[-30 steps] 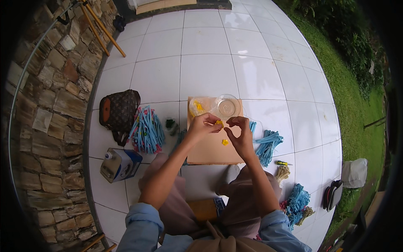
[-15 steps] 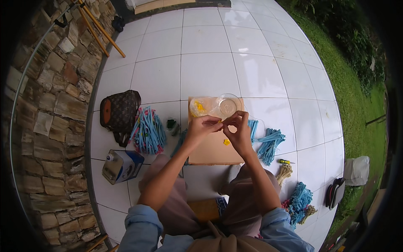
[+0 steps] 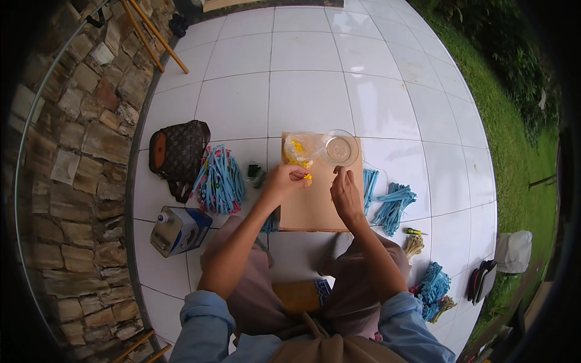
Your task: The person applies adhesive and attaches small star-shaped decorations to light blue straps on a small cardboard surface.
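Note:
My left hand [image 3: 283, 183] pinches a small yellow flower-shaped piece [image 3: 308, 180] over the left part of a cardboard sheet [image 3: 315, 212]. To its right, my right hand [image 3: 347, 196] is closed, thumb and fingertips together; whatever it may hold is too small to make out. Just beyond the left hand lies a clear plastic bag [image 3: 311, 143] with yellow pieces [image 3: 297, 146] in and beside it. A round clear dish [image 3: 342, 147] sits at the cardboard's far right corner, beyond my right fingertips.
Left of the cardboard are blue cord bundles with pink ends [image 3: 219, 181], a brown backpack [image 3: 178, 154] and a metal can [image 3: 180, 230]. More blue bundles [image 3: 394, 206], a yellow-handled screwdriver [image 3: 414, 232] and beige bundles [image 3: 414, 247] lie right. A stone wall [image 3: 91, 181] borders the left.
My hands have drawn apart; earlier their fingertips met over the cardboard. The left now carries the yellow piece near the bag. My right hand has come down, over where a loose yellow piece lay.

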`<state>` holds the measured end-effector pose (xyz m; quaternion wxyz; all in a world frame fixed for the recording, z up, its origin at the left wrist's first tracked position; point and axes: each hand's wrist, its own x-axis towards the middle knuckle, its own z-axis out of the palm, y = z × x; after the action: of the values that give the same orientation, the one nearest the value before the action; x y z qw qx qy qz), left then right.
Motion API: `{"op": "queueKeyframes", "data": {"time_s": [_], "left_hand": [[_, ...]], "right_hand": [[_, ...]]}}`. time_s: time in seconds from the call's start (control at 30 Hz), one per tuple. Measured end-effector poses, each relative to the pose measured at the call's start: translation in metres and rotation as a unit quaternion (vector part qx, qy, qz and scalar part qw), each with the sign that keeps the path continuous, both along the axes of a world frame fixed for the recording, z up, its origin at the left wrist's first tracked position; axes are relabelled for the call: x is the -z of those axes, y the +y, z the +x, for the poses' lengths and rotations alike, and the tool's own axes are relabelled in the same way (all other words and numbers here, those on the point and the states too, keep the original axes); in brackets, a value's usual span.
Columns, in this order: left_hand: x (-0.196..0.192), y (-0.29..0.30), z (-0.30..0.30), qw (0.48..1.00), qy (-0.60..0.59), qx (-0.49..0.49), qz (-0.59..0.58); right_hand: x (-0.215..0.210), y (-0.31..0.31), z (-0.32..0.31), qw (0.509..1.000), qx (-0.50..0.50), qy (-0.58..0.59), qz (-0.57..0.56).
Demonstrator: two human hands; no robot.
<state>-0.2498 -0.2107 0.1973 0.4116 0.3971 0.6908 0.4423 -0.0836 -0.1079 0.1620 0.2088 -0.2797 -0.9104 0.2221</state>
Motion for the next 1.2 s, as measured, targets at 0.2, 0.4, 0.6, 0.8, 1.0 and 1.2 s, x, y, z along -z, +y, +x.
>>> {"op": "queueKeyframes", "data": {"time_s": [0.2, 0.4, 0.6, 0.8, 1.0, 1.2], "left_hand": [[-0.004, 0.005, 0.011, 0.998, -0.046, -0.045, 0.011], [-0.005, 0.004, 0.009, 0.983, -0.135, -0.111, 0.058], [-0.027, 0.007, 0.012, 0.964, -0.261, -0.037, 0.021], [-0.032, 0.009, 0.01, 0.955, -0.291, 0.045, 0.011], [-0.004, 0.023, -0.002, 0.959, -0.262, 0.087, -0.059], [0.056, 0.023, 0.011, 0.999, -0.013, 0.007, -0.043]], "right_hand": [[0.01, -0.01, -0.002, 0.978, 0.036, -0.112, -0.17], [-0.055, -0.01, -0.018, 0.958, -0.066, 0.175, -0.215], [-0.051, -0.003, -0.017, 0.901, -0.122, 0.238, -0.341], [-0.06, 0.013, 0.0, 0.757, -0.121, 0.267, -0.584], [-0.022, 0.036, 0.017, 0.79, 0.037, 0.28, -0.544], [0.017, 0.028, 0.024, 0.985, 0.083, 0.031, -0.146]]}}
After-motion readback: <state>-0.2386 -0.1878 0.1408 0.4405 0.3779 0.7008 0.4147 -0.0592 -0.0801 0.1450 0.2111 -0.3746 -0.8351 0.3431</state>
